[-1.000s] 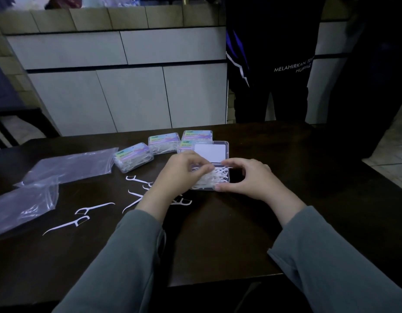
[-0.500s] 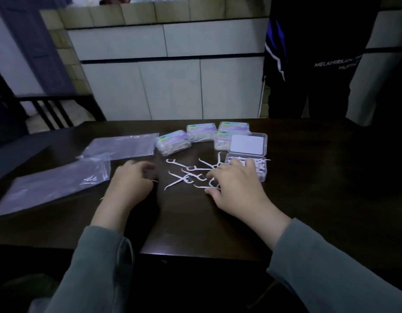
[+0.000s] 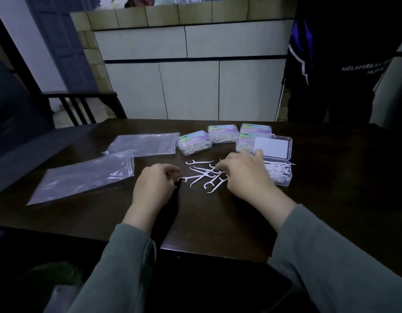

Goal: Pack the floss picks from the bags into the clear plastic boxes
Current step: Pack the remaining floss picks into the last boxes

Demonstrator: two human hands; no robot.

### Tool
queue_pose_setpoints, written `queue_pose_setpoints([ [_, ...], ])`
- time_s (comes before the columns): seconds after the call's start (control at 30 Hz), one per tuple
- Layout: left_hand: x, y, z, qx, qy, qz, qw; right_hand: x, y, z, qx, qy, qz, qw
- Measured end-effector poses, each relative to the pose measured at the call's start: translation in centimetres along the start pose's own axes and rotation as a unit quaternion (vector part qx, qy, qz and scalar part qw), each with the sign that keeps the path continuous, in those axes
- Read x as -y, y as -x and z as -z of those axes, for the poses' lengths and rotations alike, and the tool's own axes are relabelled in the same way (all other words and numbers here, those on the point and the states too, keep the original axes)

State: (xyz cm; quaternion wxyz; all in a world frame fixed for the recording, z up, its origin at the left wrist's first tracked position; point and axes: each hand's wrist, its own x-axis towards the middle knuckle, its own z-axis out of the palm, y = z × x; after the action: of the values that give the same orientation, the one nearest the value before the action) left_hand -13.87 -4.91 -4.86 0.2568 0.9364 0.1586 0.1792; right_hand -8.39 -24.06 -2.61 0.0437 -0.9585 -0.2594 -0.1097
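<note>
Fingers of the left hand curl inward at the left edge of the scattered floss picks, their tips at the head of the nearest loose pick; whether they pinch it or only touch it cannot be told. The right hand lies over the right side of the same scatter with its fingers bent down among the picks, and its grasp is hidden beneath the hand, so what it holds, if anything, cannot be told.

The loose picks lie on the dark worktop, between the two hands. Just right of them stands the open clear plastic box, partly filled with picks, a few tips poking over its rim, its lid tilted back on the far side. Farther off sit four closed filled boxes, two of them apparently stacked beside the lid. Two flat plastic bags, apparently emptied, lie to the left.

The step in hand looks like gathering the last loose picks for the open box. The next move calls for bunching them so they lie parallel, lifting the bunch right into the box, tucking the stray tips below the rim, then folding the lid down.
</note>
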Motion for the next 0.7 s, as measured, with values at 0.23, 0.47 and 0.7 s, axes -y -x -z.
queue_pose_setpoints([
  [0.23,1.3,0.3,1.3,0.045,-0.09,0.059,0.993,-1.2,-2.6,0.2,0.058,0.166,-0.091,0.98],
  [0.47,-0.6,1.1,0.6,0.064,-0.049,0.043,0.996,-1.0,-2.8,-1.0,0.013,0.062,-0.053,0.997],
  [0.7,-0.2,0.2,1.4,0.155,0.006,-0.033,0.987,-2.3,-1.7,0.2,0.074,-0.089,0.019,0.993],
])
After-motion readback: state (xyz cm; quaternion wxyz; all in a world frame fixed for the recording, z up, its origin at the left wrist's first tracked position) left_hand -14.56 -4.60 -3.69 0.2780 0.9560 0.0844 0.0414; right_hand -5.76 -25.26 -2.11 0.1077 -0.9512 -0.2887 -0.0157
